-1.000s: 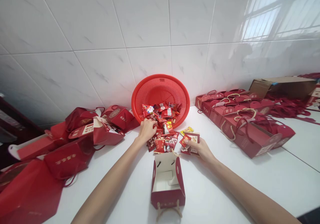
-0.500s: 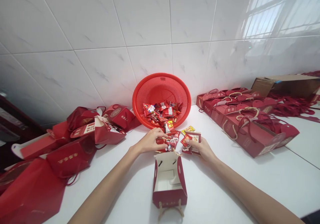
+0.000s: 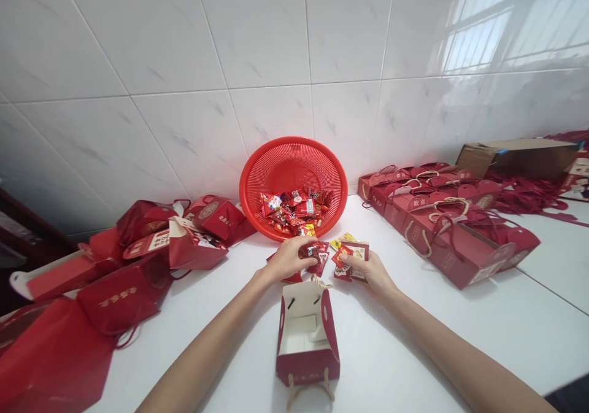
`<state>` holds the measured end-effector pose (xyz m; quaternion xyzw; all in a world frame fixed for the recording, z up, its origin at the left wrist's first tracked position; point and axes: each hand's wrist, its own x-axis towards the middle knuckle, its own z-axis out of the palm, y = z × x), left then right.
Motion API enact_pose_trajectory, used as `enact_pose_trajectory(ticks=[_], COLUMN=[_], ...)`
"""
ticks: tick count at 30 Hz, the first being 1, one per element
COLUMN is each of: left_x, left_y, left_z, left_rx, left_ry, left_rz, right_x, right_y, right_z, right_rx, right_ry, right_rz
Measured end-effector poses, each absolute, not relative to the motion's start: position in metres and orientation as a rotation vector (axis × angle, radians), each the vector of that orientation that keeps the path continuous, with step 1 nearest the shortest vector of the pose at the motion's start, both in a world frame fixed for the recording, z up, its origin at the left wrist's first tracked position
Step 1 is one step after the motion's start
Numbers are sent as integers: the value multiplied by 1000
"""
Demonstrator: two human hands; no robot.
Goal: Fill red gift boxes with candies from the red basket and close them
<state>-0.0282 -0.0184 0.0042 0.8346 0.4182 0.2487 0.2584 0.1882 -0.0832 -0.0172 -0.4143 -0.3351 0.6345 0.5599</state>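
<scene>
Box [image 3: 308, 366], open maroon cardboard, lies nearer curled left hand [image 3: 291, 258], gripping dark-wrapped sweet [image 3: 308, 251], than right hand [image 3: 372, 272], pinching flat red packets [image 3: 341, 256].

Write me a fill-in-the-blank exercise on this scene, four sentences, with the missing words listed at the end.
1. Beyond the open box stands a round plastic basket coloured ____.
2. The flat square packet is held in the person's ____ hand.
3. The small packet lying just beyond that square one has a ____ wrapper.
4. The wall behind the basket is covered in large, glossy, grey-veined ____.

Missing words: red; right; yellow; tiles.
</scene>
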Motion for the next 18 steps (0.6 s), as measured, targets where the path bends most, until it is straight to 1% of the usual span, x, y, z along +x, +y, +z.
enact_pose_trajectory(ticks=[4,8,12,18], left_x=[-28,-24,-17,-8], left_y=[-17,-18,-24,-32], left_z=[2,-1,5,11], left_rx=[2052,1851,1687,1597], left_ry=[1161,1081,996,827], left_rz=[803,881,860,748], right_x=[189,187,187,185], right_y=[-82,-82,-82,-90], right_z=[-19,-21,-19,-8], right_rx=[-979,-971,-936,-828], right_ry=[-785,-806,-816,-899], right_rz=[1494,1492,1517,1565])
